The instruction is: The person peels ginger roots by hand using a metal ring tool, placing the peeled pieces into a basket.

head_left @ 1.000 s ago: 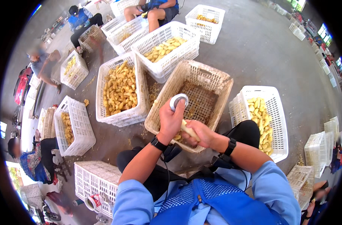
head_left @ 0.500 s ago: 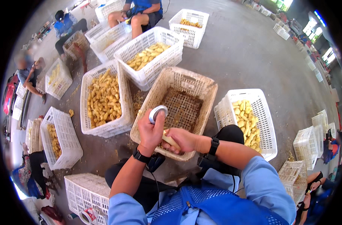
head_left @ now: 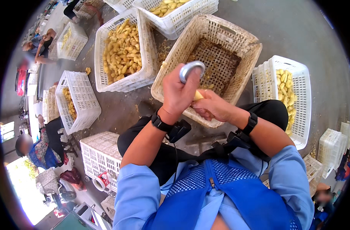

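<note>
Over crate (head_left: 245, 64): pale root (head_left: 198, 95) in right hand (head_left: 216, 107), beside left hand (head_left: 177, 91).

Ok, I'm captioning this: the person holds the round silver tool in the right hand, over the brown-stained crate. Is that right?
Not quite: the head view shows the round silver tool in the left hand, over the brown-stained crate; the right hand grips the pale yellow piece.

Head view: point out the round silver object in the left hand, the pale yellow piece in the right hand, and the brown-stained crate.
Round silver object (head_left: 187, 69), head view: its metal face.
Pale yellow piece (head_left: 198, 96), head view: its exposed end.
Brown-stained crate (head_left: 223, 38), head view: its far inner wall.
</note>
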`<state>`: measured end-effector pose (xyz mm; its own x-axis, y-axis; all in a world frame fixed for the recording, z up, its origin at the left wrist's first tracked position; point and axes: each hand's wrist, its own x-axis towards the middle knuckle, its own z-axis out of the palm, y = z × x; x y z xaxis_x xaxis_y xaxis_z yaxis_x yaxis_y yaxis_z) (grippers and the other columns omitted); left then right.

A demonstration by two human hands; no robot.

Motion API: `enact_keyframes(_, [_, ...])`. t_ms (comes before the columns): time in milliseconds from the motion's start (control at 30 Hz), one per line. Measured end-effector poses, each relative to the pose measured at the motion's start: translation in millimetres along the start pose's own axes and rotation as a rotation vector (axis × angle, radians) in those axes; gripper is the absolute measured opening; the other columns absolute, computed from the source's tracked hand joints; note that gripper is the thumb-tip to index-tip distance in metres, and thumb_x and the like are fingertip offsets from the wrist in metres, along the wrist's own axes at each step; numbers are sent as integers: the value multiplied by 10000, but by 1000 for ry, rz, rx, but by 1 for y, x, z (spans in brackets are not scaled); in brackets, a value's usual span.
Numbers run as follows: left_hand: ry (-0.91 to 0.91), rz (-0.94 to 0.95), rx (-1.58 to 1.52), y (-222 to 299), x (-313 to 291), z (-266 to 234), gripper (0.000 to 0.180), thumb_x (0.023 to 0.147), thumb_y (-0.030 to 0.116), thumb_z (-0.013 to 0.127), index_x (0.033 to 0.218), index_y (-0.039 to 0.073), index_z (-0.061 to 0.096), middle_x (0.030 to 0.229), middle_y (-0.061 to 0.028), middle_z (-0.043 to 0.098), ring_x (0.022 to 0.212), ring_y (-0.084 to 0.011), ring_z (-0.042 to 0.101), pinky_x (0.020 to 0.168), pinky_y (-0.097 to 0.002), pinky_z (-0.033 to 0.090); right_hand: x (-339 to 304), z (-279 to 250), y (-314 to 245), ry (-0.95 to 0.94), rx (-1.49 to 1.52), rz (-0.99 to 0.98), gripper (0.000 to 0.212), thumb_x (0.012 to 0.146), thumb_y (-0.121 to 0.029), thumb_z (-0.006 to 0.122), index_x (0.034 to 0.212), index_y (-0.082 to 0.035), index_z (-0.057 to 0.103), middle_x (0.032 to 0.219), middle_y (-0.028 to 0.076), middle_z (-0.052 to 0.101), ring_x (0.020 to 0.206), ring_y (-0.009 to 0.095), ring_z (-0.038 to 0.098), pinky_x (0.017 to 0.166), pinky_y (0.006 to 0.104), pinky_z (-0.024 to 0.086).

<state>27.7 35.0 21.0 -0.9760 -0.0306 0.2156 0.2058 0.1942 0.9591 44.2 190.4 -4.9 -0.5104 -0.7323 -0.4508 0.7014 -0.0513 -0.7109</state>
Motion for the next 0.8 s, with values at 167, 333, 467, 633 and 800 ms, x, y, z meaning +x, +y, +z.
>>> enact_keyframes(167, [44,-115,-81,13,8,-14,180,954,146,661,1035,-14,683,802,8,639,735,-48,520,640,-234,452,-9,5,-9,307,-351,-274,100,854,-127,598,891,-38,570,723,-23,528,691,49,487,586,262,413])
enact_keyframes(333, [-64,-143,-19,21,-5,-20,159,956,149,660,977,-7,684,799,16,611,733,-49,507,636,-234,438,-12,1,-11,554,-687,-445,152,822,-133,622,861,-2,556,715,142,581,663,235,574,638,367,451])
enact_keyframes(467, [-128,-133,-52,23,-11,-19,140,951,141,662,964,4,684,814,1,612,729,-62,523,633,-244,442,-10,5,-13,617,-743,-454,173,809,-143,623,855,7,549,747,231,589,712,392,609,644,430,463])
enact_keyframes(633, [-111,-117,-33,20,-13,-15,130,944,134,665,960,6,683,806,-22,631,705,-88,554,629,-257,455,-5,6,-9,633,-789,-480,192,813,-155,633,853,6,537,776,255,606,755,441,613,652,463,468])
enact_keyframes(800, [-35,-35,70,10,-18,-7,110,925,118,676,930,9,663,735,-63,617,622,-135,542,591,-289,459,-2,6,-2,685,-845,-477,206,826,-154,635,884,-1,510,785,261,615,775,463,616,653,495,470])
